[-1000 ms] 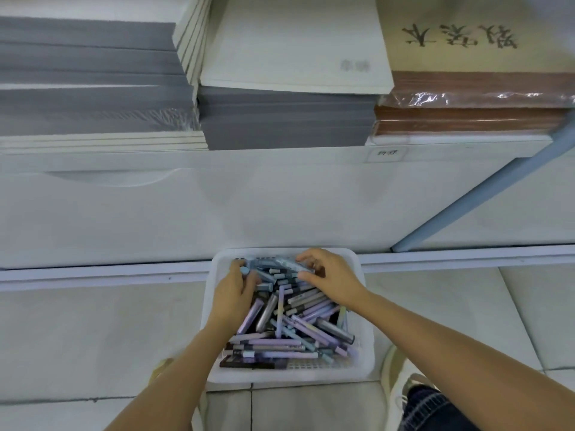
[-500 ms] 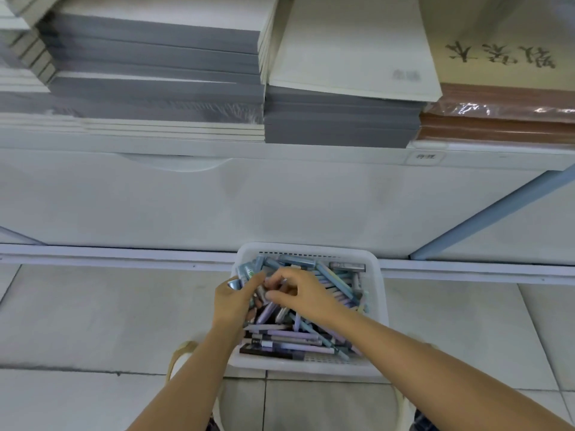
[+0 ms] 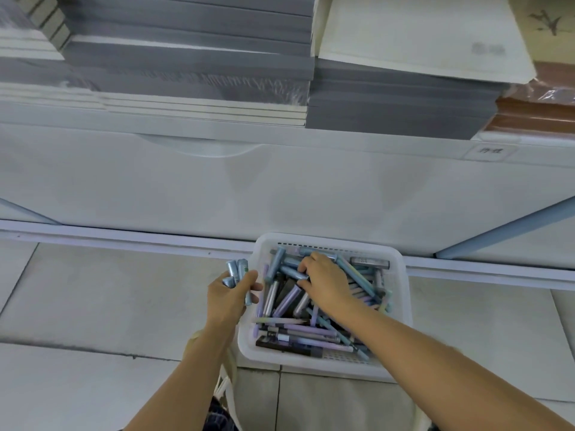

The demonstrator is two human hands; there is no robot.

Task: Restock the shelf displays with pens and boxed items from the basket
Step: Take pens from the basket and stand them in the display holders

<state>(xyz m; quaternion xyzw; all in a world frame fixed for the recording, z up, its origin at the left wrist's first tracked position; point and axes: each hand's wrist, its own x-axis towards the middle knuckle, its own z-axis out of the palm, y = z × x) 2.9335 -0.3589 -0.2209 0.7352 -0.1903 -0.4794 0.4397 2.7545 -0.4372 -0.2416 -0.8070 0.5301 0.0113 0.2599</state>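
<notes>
White plastic basket (image 3: 401, 309) of pens (image 3: 298, 332) stands on the floor (image 3: 109, 290) at 5 o'clock, where the right hand (image 3: 328, 286) curls its grip round one blue pen (image 3: 291, 271), while the left hand (image 3: 228, 295), at the basket's 9 o'clock, clamps a pen bundle (image 3: 238, 270).

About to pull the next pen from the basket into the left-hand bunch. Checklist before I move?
1. Grip of the left hand on the pen bundle: ok, fingers curled round it, left of the white basket.
2. Grip of the right hand on a blue pen in the basket: ok, fingers curled over it.
3. That pen free of the pile: cannot tell, others lie crossed against it.
4. Basket flat on the tiled floor: ok.
</notes>
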